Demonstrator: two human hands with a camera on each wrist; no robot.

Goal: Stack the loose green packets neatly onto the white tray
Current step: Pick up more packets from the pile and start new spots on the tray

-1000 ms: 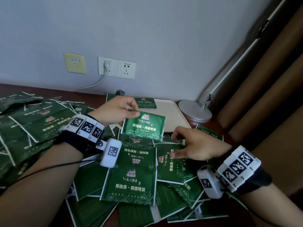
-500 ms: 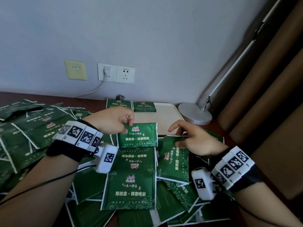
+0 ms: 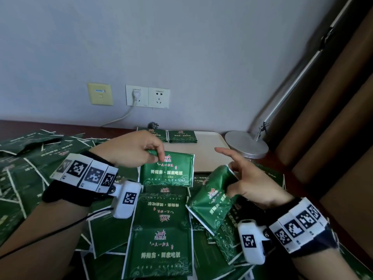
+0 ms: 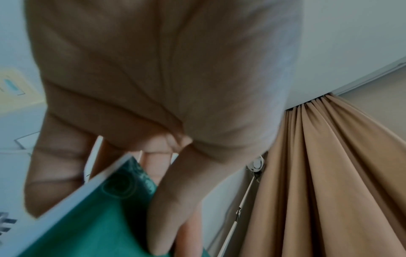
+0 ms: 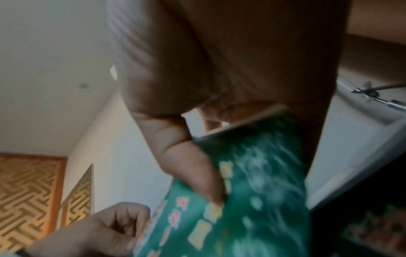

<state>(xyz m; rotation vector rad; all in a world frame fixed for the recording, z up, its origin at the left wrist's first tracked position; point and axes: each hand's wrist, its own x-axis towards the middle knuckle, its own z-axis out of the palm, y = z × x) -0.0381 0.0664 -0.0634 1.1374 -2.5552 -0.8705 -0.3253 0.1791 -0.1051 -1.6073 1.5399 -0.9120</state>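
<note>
Head view: a broad heap of loose green packets (image 3: 161,235) is spread over the table, and two short stacks (image 3: 182,136) are already set at the far edge of the white tray (image 3: 210,150). One packet (image 3: 167,170) is pinched at its top edge by the left hand (image 3: 129,150); another (image 3: 214,201) is gripped by the right hand (image 3: 248,182), its forefinger extended. The packets appear light, soft and slick, so edges are judged best pinched.

Each bare forearm wore a black wrist strap (image 3: 66,196) under a white band of black square-coded tags (image 3: 85,171). A white coded camera box (image 3: 126,200) sat below each wrist; a black cable (image 3: 50,233) trailed from the left.
</note>
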